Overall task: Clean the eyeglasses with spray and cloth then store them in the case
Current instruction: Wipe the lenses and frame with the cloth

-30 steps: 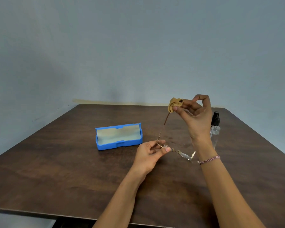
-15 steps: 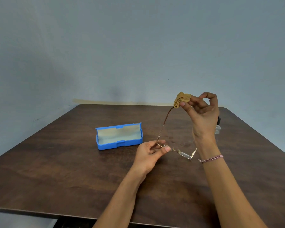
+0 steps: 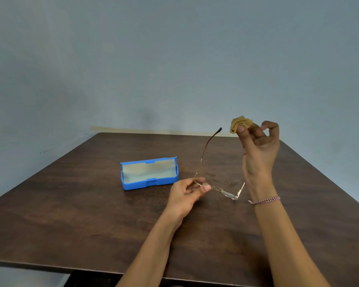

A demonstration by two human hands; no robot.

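My left hand [image 3: 187, 193] pinches the thin gold-framed eyeglasses [image 3: 226, 192] at the left lens, holding them above the table. One temple arm with a dark tip [image 3: 207, 146] sticks up and away, free of any hand. My right hand [image 3: 259, 150] is raised to the right of that tip and pinches a bunched tan cloth [image 3: 237, 124] between thumb and fingers. The cloth is apart from the frame. The blue case [image 3: 149, 184] lies open on the table left of my hands, its pale lining showing. The spray bottle is hidden behind my right hand.
The dark wooden table [image 3: 71, 214] spreads out under both arms, with its front edge near the bottom of the view. A bare grey wall stands behind it. A beaded bracelet [image 3: 265, 200] circles my right wrist.
My right hand slid the cloth up along the temple arm and off its tip, then moved right. The temple tip is now bare. My left hand and the case stayed put.
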